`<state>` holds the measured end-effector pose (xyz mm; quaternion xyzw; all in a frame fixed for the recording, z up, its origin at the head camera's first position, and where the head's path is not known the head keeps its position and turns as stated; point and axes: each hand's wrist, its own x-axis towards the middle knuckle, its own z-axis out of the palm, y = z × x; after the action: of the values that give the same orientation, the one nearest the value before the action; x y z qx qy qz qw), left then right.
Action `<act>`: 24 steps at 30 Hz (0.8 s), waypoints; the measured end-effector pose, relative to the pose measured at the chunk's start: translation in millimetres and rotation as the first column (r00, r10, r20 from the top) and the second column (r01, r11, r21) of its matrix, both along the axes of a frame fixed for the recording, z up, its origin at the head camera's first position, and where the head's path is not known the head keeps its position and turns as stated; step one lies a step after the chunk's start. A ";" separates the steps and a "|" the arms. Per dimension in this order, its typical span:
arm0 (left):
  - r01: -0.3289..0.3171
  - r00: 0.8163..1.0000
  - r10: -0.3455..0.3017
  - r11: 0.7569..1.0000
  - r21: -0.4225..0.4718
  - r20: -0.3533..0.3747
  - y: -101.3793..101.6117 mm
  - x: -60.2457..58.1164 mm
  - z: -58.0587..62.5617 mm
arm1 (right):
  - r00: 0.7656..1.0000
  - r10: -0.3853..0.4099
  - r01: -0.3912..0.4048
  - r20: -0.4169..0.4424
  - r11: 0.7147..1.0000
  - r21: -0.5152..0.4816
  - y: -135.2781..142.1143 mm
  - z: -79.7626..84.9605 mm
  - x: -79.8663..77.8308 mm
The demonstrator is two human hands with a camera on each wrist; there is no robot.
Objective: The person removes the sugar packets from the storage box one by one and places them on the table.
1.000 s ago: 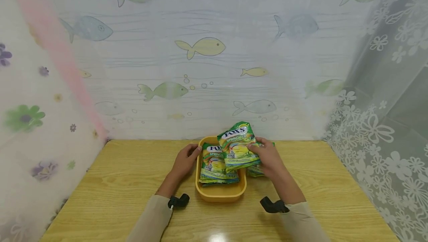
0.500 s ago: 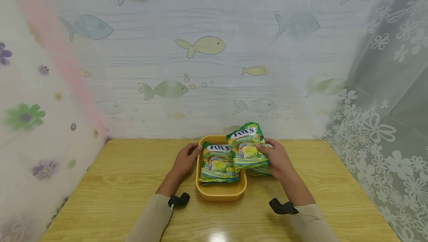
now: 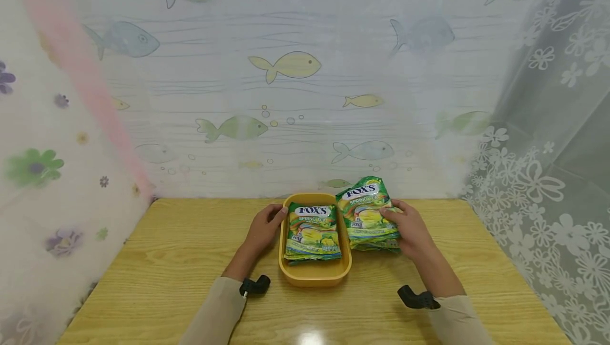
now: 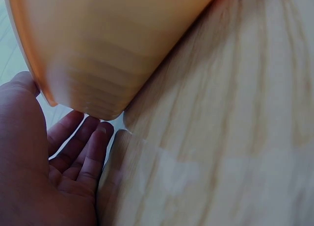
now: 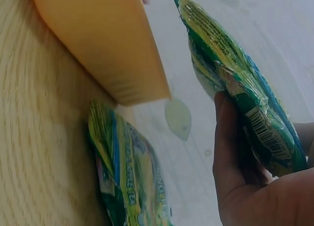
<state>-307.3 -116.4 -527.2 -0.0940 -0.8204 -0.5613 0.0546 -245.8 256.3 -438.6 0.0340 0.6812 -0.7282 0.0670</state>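
A yellow plastic container stands on the table. Inside it lies a green FOX'S Spring Tea candy bag, face up, with an edge of more wrapper showing beneath. My left hand holds the container's far left corner, thumb over the rim and fingers against the outer wall. To the right of the container, my right hand grips another green candy bag, thumb on its front and fingers behind. In the right wrist view this bag is up off the table, and a further candy bag lies below it, mostly hidden in the head view.
The wood-grain table ends at a pale curtain printed with fish. More flowered sheeting hangs on the left and right. Each wrist wears a black camera mount.
My right hand has moved right with its candy bag, from over the container to beside it. The bag in the container now shows fully. My left hand stays at the rim.
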 end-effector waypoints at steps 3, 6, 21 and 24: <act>-0.001 1.000 0.001 1.000 -0.003 0.001 0.5 0.5 -0.3 | 1.000 0.007 -0.007 -0.005 1.000 0.006 5.6 0.9 2.6; -0.001 1.000 0.001 1.000 -0.006 0.002 0.7 1.0 -0.4 | 1.000 0.001 -0.001 0.002 1.000 -0.013 10.9 1.4 4.7; 0.003 1.000 -0.003 1.000 -0.028 0.014 -1.2 2.4 5.4 | 0.997 -0.059 0.061 0.040 0.996 -0.063 35.1 3.2 -2.0; 0.002 1.000 -0.002 1.000 -0.019 0.014 -1.2 2.9 6.0 | 0.998 -0.060 0.062 0.037 0.996 -0.068 38.8 4.4 -1.4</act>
<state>-304.4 -117.6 -521.2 -0.0913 -0.8260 -0.5542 0.0476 -247.2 295.1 -434.2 0.0650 0.6528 -0.7525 0.0576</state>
